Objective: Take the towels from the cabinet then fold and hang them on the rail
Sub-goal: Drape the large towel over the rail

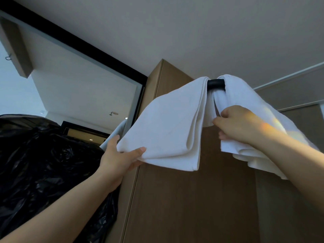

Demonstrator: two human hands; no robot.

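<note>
- So, both towels are already up: the left towel (168, 130) and the right towel (245, 95) are each folded and draped over the black rail (215, 83), side by side. Only a short bare bit of rail shows between them.
- The left hand (119, 155) grips the bottom outer corner of the left towel, thumb on the front face and fingers tucked underneath. My guess is it's tugging that corner out to flatten the layers and get the hem level.
- The right hand (240, 123) has its fingers curled round the inner edge of the right towel, roughly halfway down the hanging part and just below the rail. It looks like it's steadying or straightening that edge so the towel doesn't bunch toward the gap.
- Position-wise, both towels hang above and in front of the hands, with the arms reaching up to them. The left towel sits between the two hands, and the right towel falls over and behind the right wrist.
- The right one looks messier to me, since its bottom layers are uneven and lumpy. I'd say it needs more tidying.
- Behind the rail is the wooden cabinet (192, 199), and a black plastic bag (43, 155) sits off to the left, not touching the towels.
- Hanging looks mostly done and what's left is neatening.
</note>
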